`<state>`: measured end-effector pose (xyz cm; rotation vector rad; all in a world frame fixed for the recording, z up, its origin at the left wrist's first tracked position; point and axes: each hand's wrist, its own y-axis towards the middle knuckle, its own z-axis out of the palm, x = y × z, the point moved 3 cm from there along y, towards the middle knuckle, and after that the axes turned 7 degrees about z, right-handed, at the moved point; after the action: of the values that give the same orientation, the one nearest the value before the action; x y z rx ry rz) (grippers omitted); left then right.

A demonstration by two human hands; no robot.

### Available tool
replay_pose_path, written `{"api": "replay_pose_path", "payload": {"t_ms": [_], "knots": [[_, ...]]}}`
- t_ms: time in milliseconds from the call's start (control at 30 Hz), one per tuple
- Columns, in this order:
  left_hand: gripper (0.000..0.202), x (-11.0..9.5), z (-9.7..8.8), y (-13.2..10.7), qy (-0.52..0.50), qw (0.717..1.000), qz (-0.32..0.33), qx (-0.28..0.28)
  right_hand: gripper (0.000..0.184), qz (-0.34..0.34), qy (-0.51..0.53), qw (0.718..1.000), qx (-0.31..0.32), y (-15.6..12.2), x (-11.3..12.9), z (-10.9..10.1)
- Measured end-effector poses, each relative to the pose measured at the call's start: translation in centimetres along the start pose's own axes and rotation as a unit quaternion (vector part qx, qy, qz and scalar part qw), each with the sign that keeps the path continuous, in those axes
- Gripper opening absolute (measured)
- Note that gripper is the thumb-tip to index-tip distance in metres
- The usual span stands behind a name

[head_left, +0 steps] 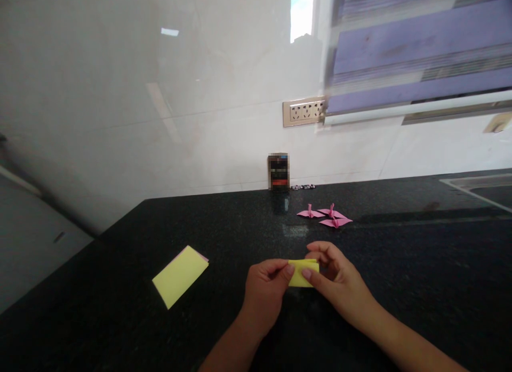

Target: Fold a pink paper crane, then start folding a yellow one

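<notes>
A small folded yellow paper (pixel 303 272) is held just above the black stone counter (pixel 400 265), pinched from both sides. My left hand (pixel 264 289) grips its left end with thumb and fingers closed. My right hand (pixel 335 279) grips its right end, fingers curled over the top edge. Both forearms come in from the bottom of the view.
A stack of yellow paper squares (pixel 180 275) with a pink sheet underneath lies to the left. Several pink folded paper cranes (pixel 326 216) sit farther back. A small dark box (pixel 278 171) stands against the white tiled wall, below a socket strip (pixel 304 112). A sink edge (pixel 480 186) is at the right.
</notes>
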<state>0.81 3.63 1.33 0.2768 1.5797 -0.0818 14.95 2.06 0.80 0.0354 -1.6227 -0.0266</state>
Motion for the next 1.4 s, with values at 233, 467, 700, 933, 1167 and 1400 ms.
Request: {"api": "replay_pose_path", "payload": {"t_ms": [233, 467, 700, 933, 1167, 1400], "knots": [[0.024, -0.05, -0.25, -0.02, 0.026, 0.999, -0.013, -0.02, 0.018, 0.03, -0.036, 0.999, 0.028, -0.07, 0.59, 0.05], [0.026, 0.22, -0.28, -0.09, 0.024, 0.999, -0.01, -0.019, 0.019, 0.044, -0.017, 0.998, 0.032, -0.09, 0.44, 0.09], [0.027, 0.21, -0.21, -0.09, 0.016, 0.999, -0.016, -0.023, 0.024, 0.039, -0.048, 0.998, 0.025, 0.11, 0.3, -0.07], [0.028, 0.13, -0.25, -0.13, 0.019, 0.999, -0.017, -0.026, 0.023, 0.025, -0.071, 0.997, 0.018, -0.01, 0.65, -0.34], [0.028, -0.06, -0.22, 0.01, 0.015, 1.0, -0.01, -0.022, 0.021, 0.021, -0.064, 0.998, 0.018, -0.07, 0.89, -0.4], [0.027, -0.17, -0.29, 0.02, 0.019, 1.0, -0.001, -0.019, 0.02, 0.021, -0.078, 0.997, 0.013, -0.07, 1.06, -0.5]]}}
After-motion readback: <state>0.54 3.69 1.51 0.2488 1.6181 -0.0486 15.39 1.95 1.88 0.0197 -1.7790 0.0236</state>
